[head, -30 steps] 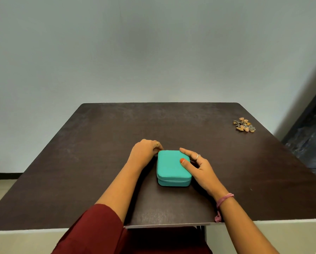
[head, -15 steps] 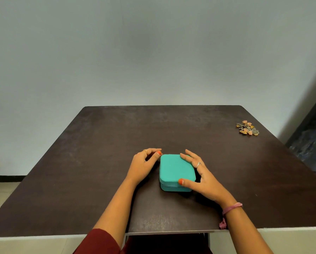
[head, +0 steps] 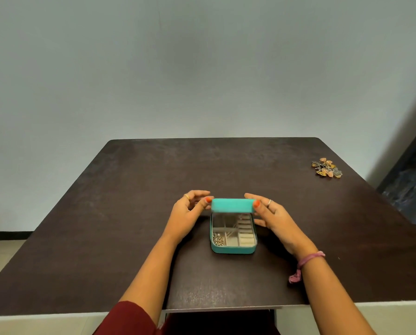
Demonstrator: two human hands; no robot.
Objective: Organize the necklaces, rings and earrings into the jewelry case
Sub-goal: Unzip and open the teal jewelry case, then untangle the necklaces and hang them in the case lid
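Since half a second ago, the teal jewelry case [head: 233,249] near the front of the dark table [head: 129,189] has its lid [head: 232,205] raised. A plain grey wall stands behind. From the left, the left hand [head: 189,213] and right hand [head: 271,213] pinch the lid's ends. Small metal pieces in the case's left compartment are blurred. Far right lies a jewelry pile [head: 326,168], too small to sort.

Jewelry case [head: 232,249] between the hands: matt teal leatherette shell, pale velvety lining, mirror inside lid. Metal chain pieces in its near-left compartment. Bench [head: 134,213]: dark matt laminate, faintly scuffed. Far right of the hands, shiny metal jewelry pile [head: 326,168].
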